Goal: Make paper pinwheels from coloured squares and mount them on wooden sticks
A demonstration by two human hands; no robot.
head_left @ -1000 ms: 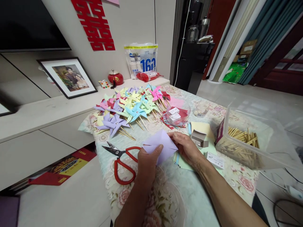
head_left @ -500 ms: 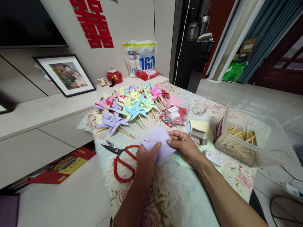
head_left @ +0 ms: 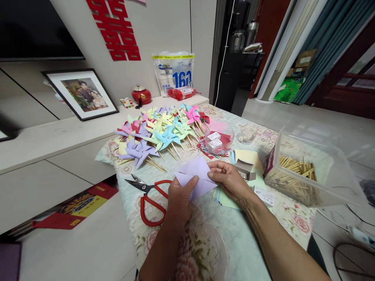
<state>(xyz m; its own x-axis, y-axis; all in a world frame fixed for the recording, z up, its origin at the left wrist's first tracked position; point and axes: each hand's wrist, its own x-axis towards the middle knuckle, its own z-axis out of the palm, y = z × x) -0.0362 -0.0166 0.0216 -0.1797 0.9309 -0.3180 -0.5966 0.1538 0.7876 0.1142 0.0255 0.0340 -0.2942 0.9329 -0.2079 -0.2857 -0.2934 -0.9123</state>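
Observation:
A square of purple paper (head_left: 195,171) with cuts running in from its corners is held just above the table. My left hand (head_left: 182,194) pinches its lower left part, thumb on top. At the right corner, my right hand (head_left: 225,176) grips the sheet between thumb and fingers; the fingertips behind the paper are hidden. Red-handled scissors (head_left: 149,188) lie with blades apart beside my left hand. Under and beyond my right hand sits a stack of coloured paper (head_left: 227,198) with a small opened box (head_left: 245,168) on it.
Finished paper pinwheels (head_left: 164,128) on sticks are heaped at the back left. A clear tub (head_left: 325,191) of wooden sticks stands at the right edge. A round clear container (head_left: 224,146) holds small white boxes. A small white box (head_left: 263,195) lies near my right wrist.
The hands hold the same paper in nearly the same place. My right thumb has shifted slightly at the right corner, and the flap there looks a little more lifted.

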